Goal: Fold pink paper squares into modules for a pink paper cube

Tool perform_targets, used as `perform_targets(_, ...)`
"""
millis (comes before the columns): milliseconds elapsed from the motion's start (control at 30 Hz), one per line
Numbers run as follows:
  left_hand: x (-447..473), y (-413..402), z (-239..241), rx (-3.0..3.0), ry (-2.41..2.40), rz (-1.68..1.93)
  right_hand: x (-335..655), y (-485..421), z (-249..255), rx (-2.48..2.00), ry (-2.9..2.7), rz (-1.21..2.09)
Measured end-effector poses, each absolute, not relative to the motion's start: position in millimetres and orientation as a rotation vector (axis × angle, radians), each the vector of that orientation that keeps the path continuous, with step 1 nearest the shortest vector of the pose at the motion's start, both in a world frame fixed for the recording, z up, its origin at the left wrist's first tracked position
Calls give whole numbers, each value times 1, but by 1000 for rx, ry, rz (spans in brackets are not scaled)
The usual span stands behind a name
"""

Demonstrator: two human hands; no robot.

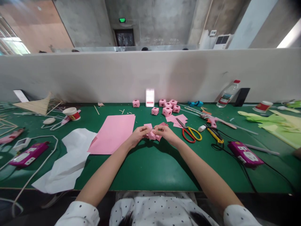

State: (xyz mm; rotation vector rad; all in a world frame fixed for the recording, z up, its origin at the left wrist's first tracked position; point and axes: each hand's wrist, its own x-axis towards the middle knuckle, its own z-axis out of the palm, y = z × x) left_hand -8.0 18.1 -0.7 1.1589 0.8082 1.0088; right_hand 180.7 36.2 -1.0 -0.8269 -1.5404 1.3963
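Observation:
My left hand and my right hand meet over the green table, fingers pinched on a folded pink paper piece between them. Its flaps stick out on several sides, and my fingers hide part of it. Beyond my hands stand several pink paper cubes with dark openings in their faces. Loose pink paper squares lie just past my right hand. Red-and-yellow scissors rest to the right, their blades over the squares. Left of my left hand lies a stack of pink sheets.
White crumpled paper and a purple power strip lie left. A pink glue gun, yellow cutter, second purple power strip with cables, and green paper are right. A bottle leans against the grey partition.

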Motion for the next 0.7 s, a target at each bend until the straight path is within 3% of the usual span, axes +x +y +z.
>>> perform_targets(133,-8,19,-2,1189,821,1007,179,34,2,-856,-1593,1382)
perform_targets(433,-5,23,-3,738,786,1363,162,22,1,-887,-1168,1420)
perform_targets(700,-1,19,-3,794,743,1260,158,23,-7,-841,-1144,1473)
